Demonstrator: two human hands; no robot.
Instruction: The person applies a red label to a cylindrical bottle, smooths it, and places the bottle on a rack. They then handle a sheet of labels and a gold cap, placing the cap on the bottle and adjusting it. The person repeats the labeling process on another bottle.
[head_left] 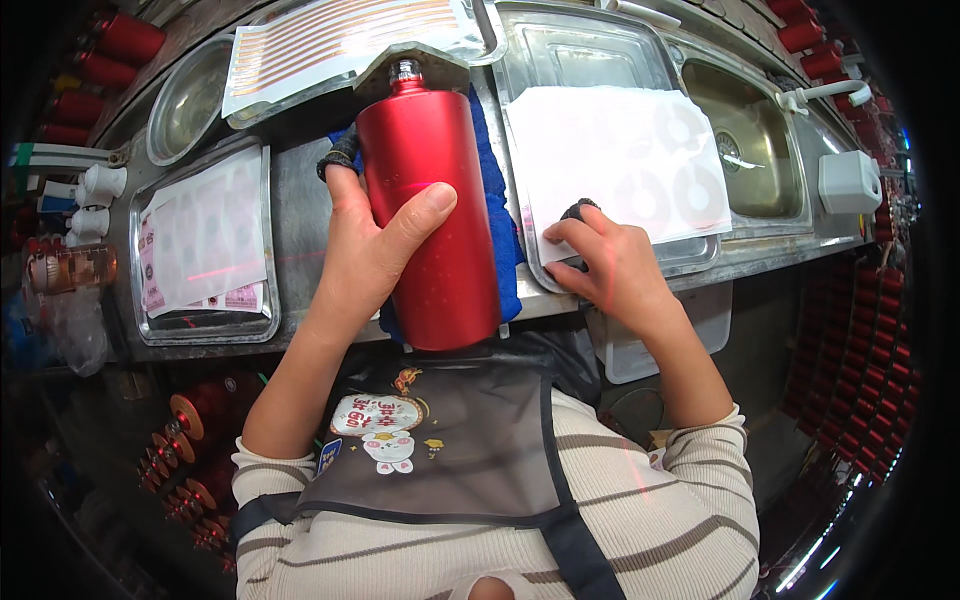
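A matte red metal bottle (pixel 430 200) with a bare threaded neck lies on a blue cloth (pixel 507 250), its neck pointing away from me. My left hand (pixel 375 235) is around its left side, the thumb across the top and a black finger cover on one finger. My right hand (pixel 615 265) is at the near left corner of a white sheet (pixel 600 140) with faint grey ring shapes. Its fingers are bent, with index finger and thumb apart, and one fingertip has a black cover. Beyond the bottle's neck is a grey metal block (pixel 440 72).
A tray (pixel 275 250) with pink-printed sheets stands left, near a round metal bowl (pixel 185 105). Striped strips on paper (pixel 330 45) lie at the back. To the right are a sink (pixel 745 110) and a white jug (pixel 850 183). Red bottles (pixel 850 370) are racked lower right.
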